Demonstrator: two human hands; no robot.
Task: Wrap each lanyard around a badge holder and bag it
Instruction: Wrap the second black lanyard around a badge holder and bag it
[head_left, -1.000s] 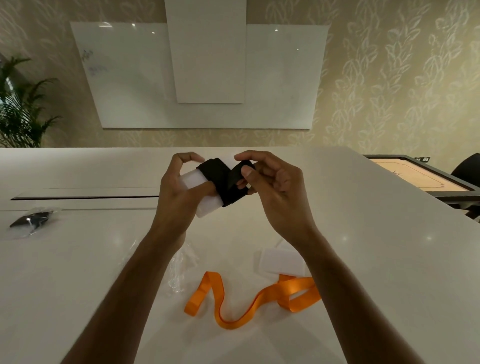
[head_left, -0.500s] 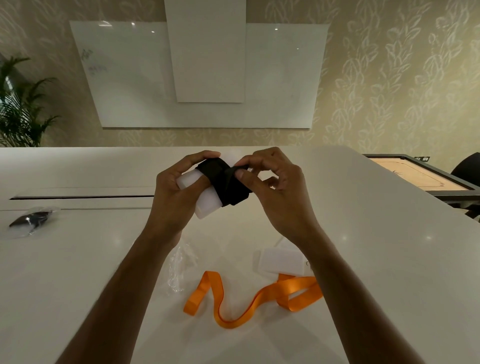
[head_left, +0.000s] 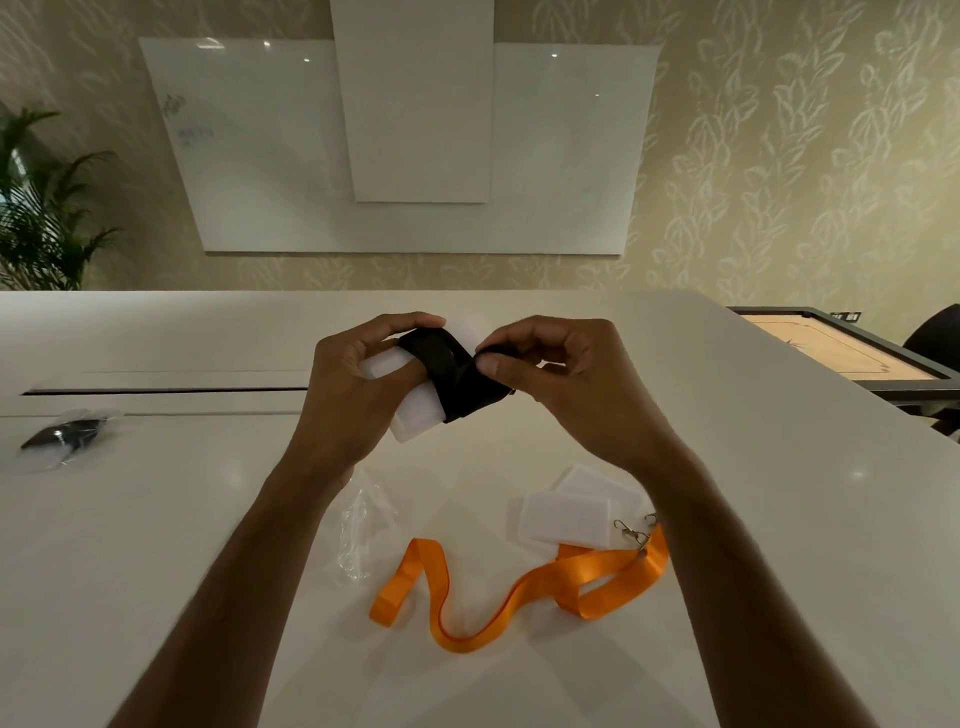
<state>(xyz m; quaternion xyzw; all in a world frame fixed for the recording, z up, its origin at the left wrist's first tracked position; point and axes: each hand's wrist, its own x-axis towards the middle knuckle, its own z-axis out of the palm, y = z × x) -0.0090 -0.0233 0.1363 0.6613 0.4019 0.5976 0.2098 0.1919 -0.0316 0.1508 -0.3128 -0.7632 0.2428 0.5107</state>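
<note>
A black fabric lanyard (head_left: 457, 376) wraps a frosted white plastic badge holder (head_left: 415, 415) gripped in the left hand (head_left: 358, 384) above the white worktop (head_left: 156, 519); the right hand (head_left: 561, 374) pinches the lanyard's end. An orange ribbon lanyard (head_left: 519, 592) lies below.

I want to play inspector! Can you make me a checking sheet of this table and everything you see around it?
Surface: white table, glossy, with a dark slot across its far left.
Job's things: black lanyard wound round a white badge holder; orange lanyard loose on the table; two spare holders; empty clear bag; bagged black lanyard at far left.
Clutter: nothing seen.
Hands: left hand grips the holder; right hand pinches the black lanyard.
Cables: nothing seen.
Surroundings: whiteboard, plant, carrom board, patterned wall.
</note>
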